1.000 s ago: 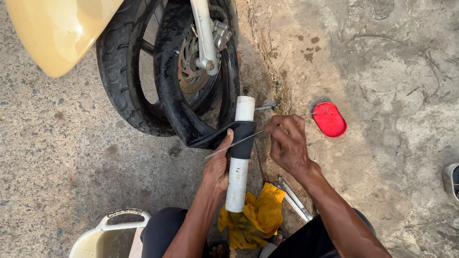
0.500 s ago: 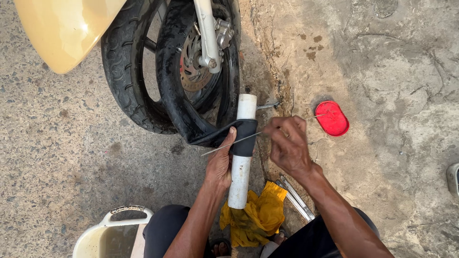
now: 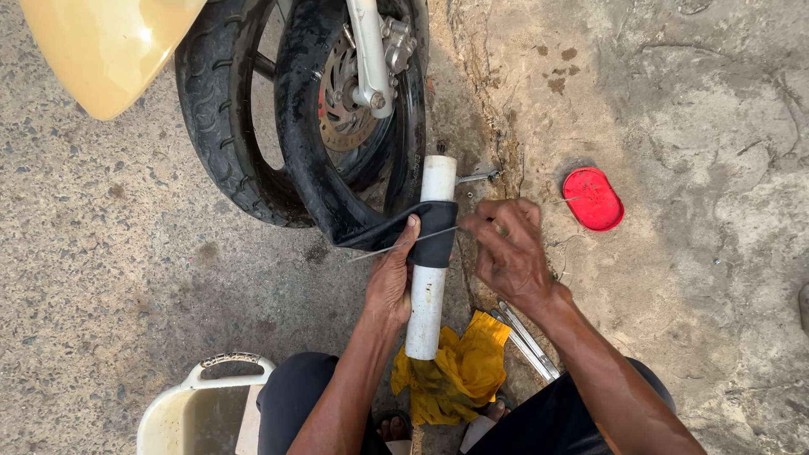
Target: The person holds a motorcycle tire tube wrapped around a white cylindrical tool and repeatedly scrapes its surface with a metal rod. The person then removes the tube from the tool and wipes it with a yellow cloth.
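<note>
Rough grey concrete ground [image 3: 126, 253], cracked and stained to the right, lay outdoors beneath a black motorcycle wheel [image 3: 337, 126]. A black rubber inner tube [image 3: 434, 232] had been pulled from the tyre and draped over a white plastic pipe [image 3: 428, 295] — patching appeared underway, not finished. The left hand [image 3: 392, 282] gripped pipe and tube; the right hand [image 3: 506, 253] pinched a thin metal rod [image 3: 396, 246] across it. A red round lid [image 3: 593, 199] lay near.

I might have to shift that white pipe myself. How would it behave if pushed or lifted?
The white pipe looks like a rigid plastic tube, so probably stiff and light for its size. Being round, it would likely roll on the concrete ground once freed. For now the black inner tube draped over it and the left hand pressing there seem to steady it.
</note>
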